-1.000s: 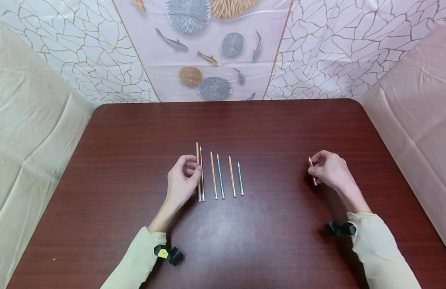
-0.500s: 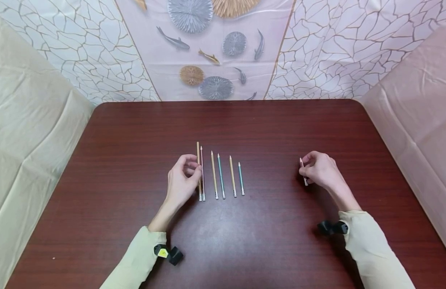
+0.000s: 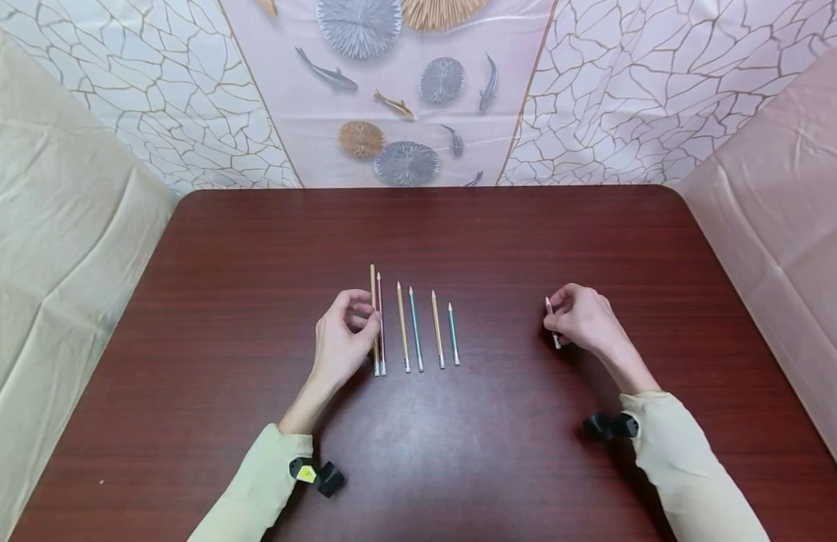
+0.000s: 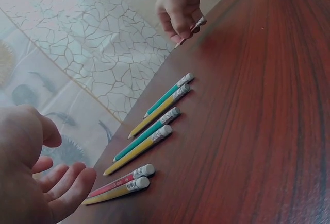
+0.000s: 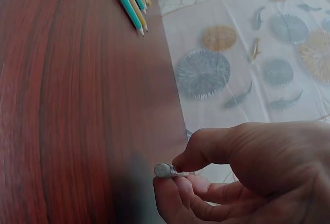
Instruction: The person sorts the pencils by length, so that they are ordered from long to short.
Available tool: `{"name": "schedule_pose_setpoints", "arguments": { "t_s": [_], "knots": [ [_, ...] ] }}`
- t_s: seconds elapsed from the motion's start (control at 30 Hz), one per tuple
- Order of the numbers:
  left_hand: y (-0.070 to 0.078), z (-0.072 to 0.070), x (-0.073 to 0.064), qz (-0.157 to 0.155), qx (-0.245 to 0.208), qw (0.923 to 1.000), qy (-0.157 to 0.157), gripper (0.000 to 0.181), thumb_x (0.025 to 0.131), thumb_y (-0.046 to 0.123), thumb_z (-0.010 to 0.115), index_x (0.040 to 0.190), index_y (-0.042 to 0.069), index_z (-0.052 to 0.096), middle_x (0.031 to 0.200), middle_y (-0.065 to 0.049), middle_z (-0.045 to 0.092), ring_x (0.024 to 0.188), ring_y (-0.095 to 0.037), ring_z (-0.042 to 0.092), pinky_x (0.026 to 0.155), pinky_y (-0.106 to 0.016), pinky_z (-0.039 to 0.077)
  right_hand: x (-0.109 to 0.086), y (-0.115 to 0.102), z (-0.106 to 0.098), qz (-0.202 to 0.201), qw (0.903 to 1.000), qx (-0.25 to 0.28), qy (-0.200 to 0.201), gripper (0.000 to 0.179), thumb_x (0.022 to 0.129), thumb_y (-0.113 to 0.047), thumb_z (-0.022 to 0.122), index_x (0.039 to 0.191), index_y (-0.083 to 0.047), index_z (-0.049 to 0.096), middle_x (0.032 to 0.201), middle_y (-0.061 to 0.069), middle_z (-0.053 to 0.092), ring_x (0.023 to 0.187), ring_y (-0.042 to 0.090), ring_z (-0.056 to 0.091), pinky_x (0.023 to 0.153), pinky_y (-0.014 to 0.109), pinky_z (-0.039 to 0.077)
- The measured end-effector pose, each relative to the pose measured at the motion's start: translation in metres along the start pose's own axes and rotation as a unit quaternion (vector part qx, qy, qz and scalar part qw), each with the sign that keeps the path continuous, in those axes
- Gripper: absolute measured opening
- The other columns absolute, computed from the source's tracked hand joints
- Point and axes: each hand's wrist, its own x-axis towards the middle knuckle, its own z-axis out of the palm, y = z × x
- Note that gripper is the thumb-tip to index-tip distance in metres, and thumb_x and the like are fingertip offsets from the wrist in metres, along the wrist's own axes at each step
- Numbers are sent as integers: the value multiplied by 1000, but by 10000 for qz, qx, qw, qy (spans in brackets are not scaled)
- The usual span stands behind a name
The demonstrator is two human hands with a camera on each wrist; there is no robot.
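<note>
My right hand (image 3: 581, 320) pinches a short reddish pencil (image 3: 549, 307) between thumb and fingers. Its tip points away from me, and its white eraser end (image 5: 165, 170) shows in the right wrist view. Several pencils lie side by side left of it: a long yellow pencil (image 3: 372, 277), a red pencil (image 3: 381, 342), a yellow one (image 3: 403, 327), a teal one (image 3: 415, 329), a shorter yellow one (image 3: 437, 330) and a short teal one (image 3: 453, 333). Over the leftmost pair hovers my left hand (image 3: 345, 331), fingers loosely bent and thumb apart, gripping nothing.
A dark reddish-brown table (image 3: 493, 444) lies under everything. Patterned cloth (image 3: 405, 98) hangs behind its far edge, with pale cloth walls (image 3: 59, 226) at both sides. Each wrist carries a small black camera (image 3: 330, 479).
My right hand has moved left with the pinched pencil, toward the row. My left hand and the lying pencils have stayed in place.
</note>
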Motion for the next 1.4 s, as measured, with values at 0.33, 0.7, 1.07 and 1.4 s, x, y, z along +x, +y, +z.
{"name": "schedule_pose_setpoints", "arguments": {
  "t_s": [0.33, 0.7, 1.07, 1.4],
  "knots": [
    [-2, -1, 0, 150, 83, 9999, 0, 30, 84, 2, 71, 113, -1, 63, 93, -9, 70, 73, -21, 71, 56, -27, 53, 3, -12, 11, -24, 9997, 202, -158, 28, 75, -1, 63, 101, 7, 58, 76, 9, 69, 52, 15, 65, 52, 29, 54],
    [-3, 0, 0, 271, 128, 9995, -9, 31, 83, 1, 72, 113, 0, 62, 94, -12, 70, 75, -24, 71, 57, -25, 52, 5, -20, 22, -59, 9996, 186, -217, 25, 76, -2, 62, 99, 6, 59, 77, 10, 69, 52, 16, 66, 52, 27, 53],
    [-2, 0, -1, 245, 43, 9997, -42, 31, 83, 0, 71, 112, 0, 62, 94, -11, 69, 75, -25, 71, 58, -25, 53, 5, -26, 30, -118, 9994, 162, -284, 20, 74, -2, 63, 93, 3, 62, 75, 7, 68, 51, 17, 66, 52, 27, 53],
    [-3, 1, -1, 256, 41, 9997, -39, 31, 84, -1, 71, 113, 0, 62, 94, -10, 69, 75, -25, 71, 58, -26, 53, 7, -29, 37, -86, 9990, 218, -386, 20, 74, -2, 62, 93, 3, 62, 76, 7, 68, 52, 16, 65, 51, 27, 53]
  ]
}}
